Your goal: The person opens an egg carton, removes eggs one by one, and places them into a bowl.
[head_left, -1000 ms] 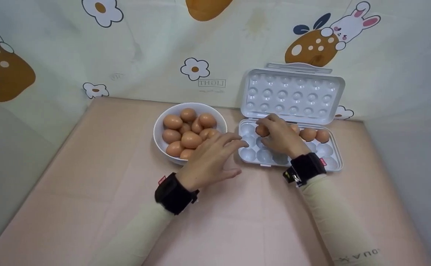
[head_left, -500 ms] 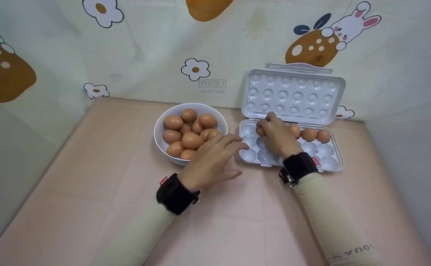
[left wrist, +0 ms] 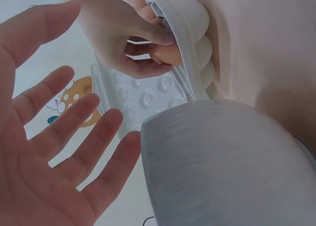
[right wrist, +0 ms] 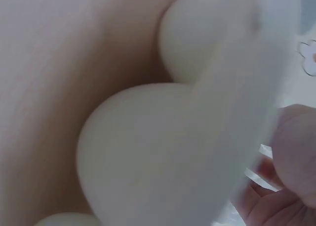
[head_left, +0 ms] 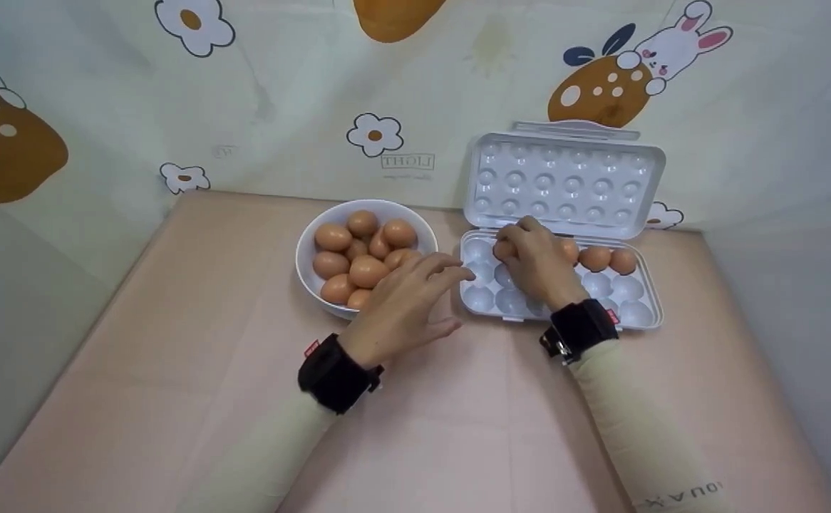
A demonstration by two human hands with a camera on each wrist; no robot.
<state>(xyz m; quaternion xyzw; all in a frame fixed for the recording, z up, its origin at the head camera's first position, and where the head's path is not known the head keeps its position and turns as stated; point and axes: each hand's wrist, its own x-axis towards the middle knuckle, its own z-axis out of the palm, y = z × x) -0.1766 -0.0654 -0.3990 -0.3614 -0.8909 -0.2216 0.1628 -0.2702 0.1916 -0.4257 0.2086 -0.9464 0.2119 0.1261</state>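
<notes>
My right hand (head_left: 538,265) is over the back row of a white egg tray (head_left: 488,312), its fingers pinching a brown egg (head_left: 504,249). In the left wrist view the thumb and fingers go round that egg (left wrist: 166,54), low at the tray. Several more brown eggs (head_left: 595,258) sit to its right in the same row. My left hand (head_left: 403,306) hovers at the right front side of a white bowl (head_left: 304,260) of brown eggs (head_left: 369,271). Its spread fingers (left wrist: 96,142) hold nothing. The right wrist view mostly shows the tray's rounded underside (right wrist: 143,152).
Behind the tray its hinged lid (head_left: 574,171) stands raised against the patterned cloth backdrop (head_left: 301,92). Bowl and tray stand close together at the back of the pink-covered table (head_left: 444,442).
My right wrist has shifted slightly left, while its fingers stay on the egg at the same part of the tray. The left hand keeps practically the same place beside the bowl.
</notes>
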